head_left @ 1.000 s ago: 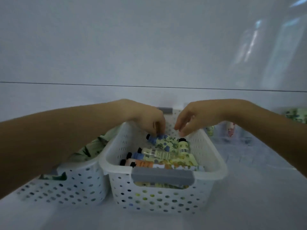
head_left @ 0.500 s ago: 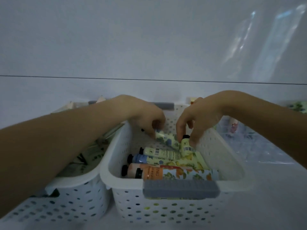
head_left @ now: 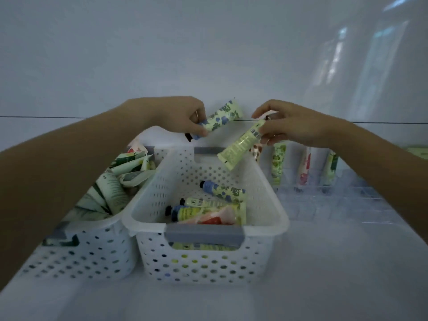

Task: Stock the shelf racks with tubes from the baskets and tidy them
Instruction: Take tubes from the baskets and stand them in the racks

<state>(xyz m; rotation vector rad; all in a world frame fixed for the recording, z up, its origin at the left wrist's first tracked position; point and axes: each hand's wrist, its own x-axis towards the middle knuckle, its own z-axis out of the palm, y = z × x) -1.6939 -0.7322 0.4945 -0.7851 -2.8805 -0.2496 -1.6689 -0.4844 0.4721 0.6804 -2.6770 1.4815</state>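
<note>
A white perforated basket (head_left: 273,218) with grey handles stands in the middle and holds several patterned tubes (head_left: 222,189). My left hand (head_left: 183,117) pinches a blue-flowered tube (head_left: 222,118) near its cap, lifted above the basket's far rim. My right hand (head_left: 284,123) grips a pale green tube (head_left: 240,144) by its cap end, its crimped end hanging down over the basket. Behind on the right, a clear rack (head_left: 328,193) holds several tubes standing upright (head_left: 278,163).
A second white basket (head_left: 88,256) full of green-and-white tubes (head_left: 113,188) touches the first on its left. All stand on a white shelf (head_left: 347,274) with a white wall behind.
Both hands have risen out of the middle basket, each lifting a tube. The camera has moved closer and looks lower.
</note>
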